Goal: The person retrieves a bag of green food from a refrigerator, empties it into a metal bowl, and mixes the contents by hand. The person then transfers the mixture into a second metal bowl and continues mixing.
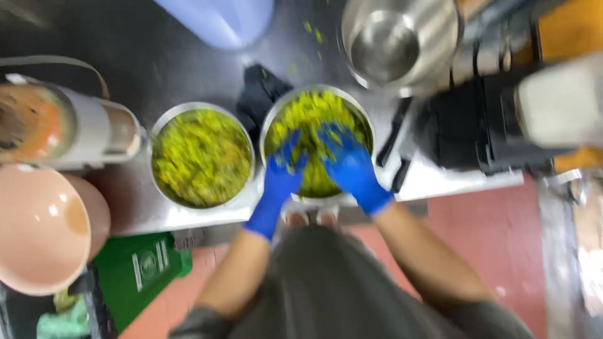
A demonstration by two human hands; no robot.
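Both my hands wear blue gloves and reach into a round steel bowl [364, 129] full of yellow-green chopped mix [311, 110]. My left hand [284, 164] is pressed into the mix at the bowl's near left, fingers spread. My right hand [348, 160] lies on the mix at the near right, fingers partly buried. The frame is blurred, so I cannot see whether either hand grips any of the mix. A second steel bowl [202, 155] of the same mix stands just to the left.
An empty steel pot [396, 41] stands behind the bowls. A pink bowl [41, 229] and a white jar [75, 129] sit at the left. A black appliance [483, 129] is at the right. A green bin [141, 270] stands below the steel counter's edge [188, 220].
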